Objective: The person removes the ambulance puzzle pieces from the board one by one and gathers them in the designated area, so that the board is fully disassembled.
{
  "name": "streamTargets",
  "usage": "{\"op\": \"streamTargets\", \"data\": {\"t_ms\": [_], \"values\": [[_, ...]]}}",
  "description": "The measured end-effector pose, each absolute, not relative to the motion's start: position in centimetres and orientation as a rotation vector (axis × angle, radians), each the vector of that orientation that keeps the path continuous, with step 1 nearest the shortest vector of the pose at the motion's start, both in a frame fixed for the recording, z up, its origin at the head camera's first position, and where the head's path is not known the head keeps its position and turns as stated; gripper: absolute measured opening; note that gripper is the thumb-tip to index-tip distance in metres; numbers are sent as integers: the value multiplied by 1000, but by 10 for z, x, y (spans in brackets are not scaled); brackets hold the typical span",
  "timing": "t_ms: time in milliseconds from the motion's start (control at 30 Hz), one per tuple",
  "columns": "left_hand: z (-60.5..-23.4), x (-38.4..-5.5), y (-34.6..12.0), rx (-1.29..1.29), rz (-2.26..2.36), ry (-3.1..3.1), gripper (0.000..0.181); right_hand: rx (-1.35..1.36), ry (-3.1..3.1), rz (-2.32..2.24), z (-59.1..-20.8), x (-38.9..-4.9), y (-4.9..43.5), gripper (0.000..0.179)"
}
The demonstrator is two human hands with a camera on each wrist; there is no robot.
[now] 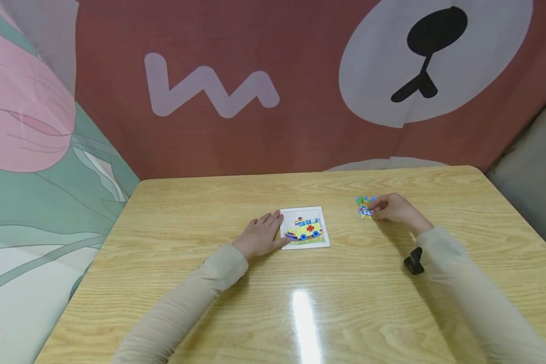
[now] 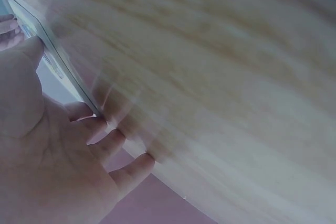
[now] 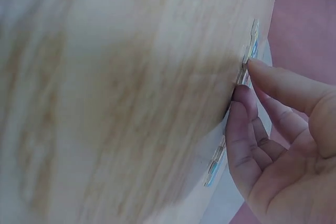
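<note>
A square white-framed puzzle board (image 1: 326, 233) lies on the table, showing a yellow ambulance with a red cross. My left hand (image 1: 260, 236) rests at its left edge, the thumb over the lower left corner and the fingers extended. In the left wrist view, the fingertips touch the tabletop and the edge of the board (image 2: 71, 74). To the right, several small colourful puzzle pieces (image 1: 360, 200) lie close together. With thumb and fingertips, my right hand (image 1: 395, 208) pinches a blue and yellow puzzle piece (image 1: 366, 212) among them. The fingers partly hide that piece in the right wrist view.
Both hands work over a wood-grain table (image 1: 200, 313). A red-brown cloth (image 1: 255, 141) with a printed bear face hangs behind its far edge. A black object (image 1: 414, 261) sits at the right sleeve's cuff.
</note>
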State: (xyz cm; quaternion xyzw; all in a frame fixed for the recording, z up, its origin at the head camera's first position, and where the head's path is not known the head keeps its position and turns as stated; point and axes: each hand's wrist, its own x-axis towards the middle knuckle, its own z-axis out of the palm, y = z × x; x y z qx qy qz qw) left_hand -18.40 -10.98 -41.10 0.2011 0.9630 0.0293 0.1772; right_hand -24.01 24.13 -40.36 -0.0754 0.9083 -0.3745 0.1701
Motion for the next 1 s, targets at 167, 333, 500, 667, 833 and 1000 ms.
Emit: {"op": "streamTargets", "data": {"t_ms": [167,333,500,667,833,1000], "values": [[-411,-184,-110,572,85,2729,78,-247,2638,-1039,-399,-240,237,34],[-411,-184,-110,581,77,2736,78,-294,2680,-1032,-384,-236,215,34],[-412,-184,-110,594,80,2740,78,-396,2670,-1077,-379,-232,185,29],[-412,-185,-110,592,78,2734,78,-499,2596,-1115,-382,-228,157,26],[-414,-185,-109,586,78,2736,78,-515,2545,-1089,-390,-227,133,24],[-414,-185,-109,578,88,2737,77,-548,2491,-1092,-393,-225,115,25]]}}
